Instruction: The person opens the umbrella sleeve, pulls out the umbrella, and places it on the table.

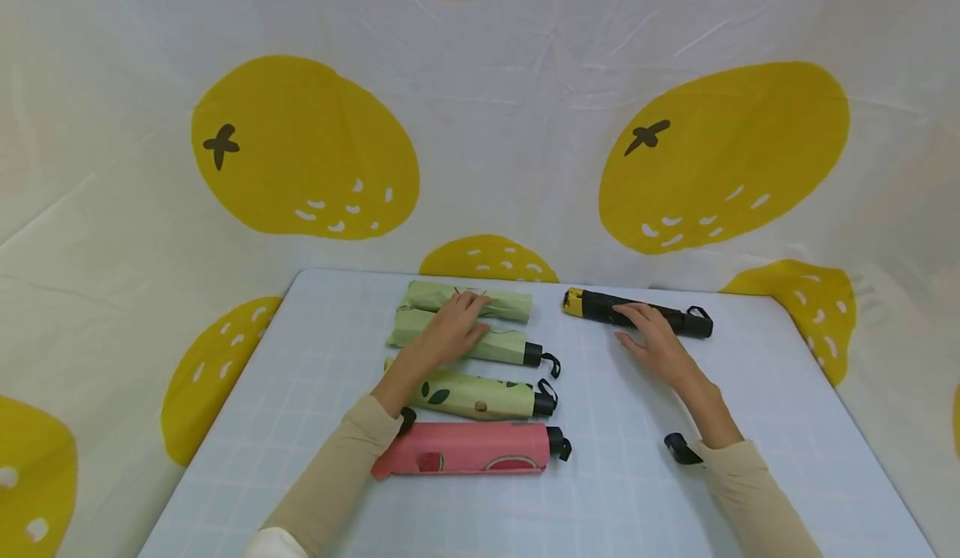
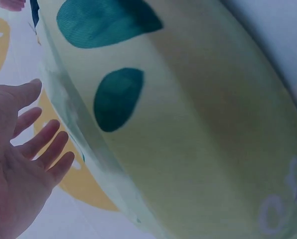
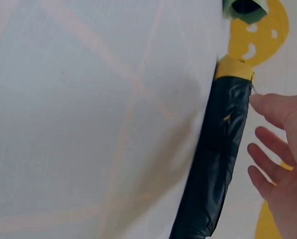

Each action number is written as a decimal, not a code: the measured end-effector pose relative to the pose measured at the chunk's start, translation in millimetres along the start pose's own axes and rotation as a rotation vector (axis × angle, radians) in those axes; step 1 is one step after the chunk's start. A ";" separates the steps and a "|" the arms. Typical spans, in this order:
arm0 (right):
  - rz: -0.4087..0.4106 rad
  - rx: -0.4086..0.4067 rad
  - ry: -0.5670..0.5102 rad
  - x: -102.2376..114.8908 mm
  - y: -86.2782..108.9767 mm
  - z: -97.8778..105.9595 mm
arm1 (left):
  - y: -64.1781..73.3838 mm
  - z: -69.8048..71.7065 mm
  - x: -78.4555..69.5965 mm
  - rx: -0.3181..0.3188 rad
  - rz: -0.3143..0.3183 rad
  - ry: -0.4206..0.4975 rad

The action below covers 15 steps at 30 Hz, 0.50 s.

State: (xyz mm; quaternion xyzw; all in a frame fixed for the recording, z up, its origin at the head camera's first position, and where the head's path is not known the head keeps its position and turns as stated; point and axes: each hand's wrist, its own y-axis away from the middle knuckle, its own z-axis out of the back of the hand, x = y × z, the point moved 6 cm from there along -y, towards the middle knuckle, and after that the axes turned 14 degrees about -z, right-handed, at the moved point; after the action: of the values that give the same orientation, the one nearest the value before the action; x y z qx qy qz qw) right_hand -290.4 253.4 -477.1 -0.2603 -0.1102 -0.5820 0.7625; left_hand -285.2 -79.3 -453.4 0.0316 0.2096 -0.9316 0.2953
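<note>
My left hand (image 1: 453, 329) is over the two rear pale green folded umbrellas, its fingers loosely spread in the left wrist view. One, a light green umbrella (image 1: 502, 346), has a black handle with a strap; behind it lies a pale green rolled one (image 1: 510, 306). Under my left forearm are a yellow-green umbrella (image 1: 465, 395) with dark leaf prints and a pink umbrella (image 1: 480, 448) with watermelon prints. On the right, a black folded umbrella (image 1: 600, 306) with a yellow end lies near the back edge. My right hand (image 1: 660, 345) is beside it, fingers apart and holding nothing.
All the umbrellas lie on a white table (image 1: 615, 491) with a faint grid. A white cloth (image 1: 510, 124) printed with big yellow fruits hangs behind and around it. Black wrist cameras (image 1: 681, 448) sit at both sleeve cuffs.
</note>
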 end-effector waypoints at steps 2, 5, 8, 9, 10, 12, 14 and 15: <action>0.001 0.008 -0.009 4.4 0.8 -1.6 | 3.1 0.1 -1.0 0.002 -0.004 0.011; 0.003 0.021 -0.021 10.6 2.2 -5.6 | 6.5 0.1 -3.3 0.011 -0.002 0.014; 0.010 0.032 -0.049 17.1 4.1 -9.7 | 8.4 -0.3 -5.6 0.008 -0.006 0.022; 0.010 0.041 -0.057 19.2 4.6 -11.6 | 9.0 -0.7 -6.1 0.010 -0.004 0.024; 0.010 0.051 -0.065 21.5 5.0 -13.7 | 9.7 -1.3 -6.3 0.014 -0.002 0.028; 0.002 0.072 -0.080 25.9 5.3 -17.9 | 11.2 -2.5 -6.5 0.028 0.008 0.041; -0.008 0.095 -0.085 30.7 5.4 -22.6 | 12.7 -4.2 -5.9 0.049 0.024 0.051; -0.009 0.105 -0.087 33.1 5.7 -24.9 | 13.3 -5.1 -5.7 0.061 0.031 0.055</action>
State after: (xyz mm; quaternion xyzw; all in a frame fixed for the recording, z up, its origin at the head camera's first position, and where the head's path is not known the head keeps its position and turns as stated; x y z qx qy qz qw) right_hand -278.6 213.9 -483.9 -0.2445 -0.1750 -0.5671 0.7668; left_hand -273.3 -84.0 -462.0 0.0695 0.1889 -0.9316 0.3026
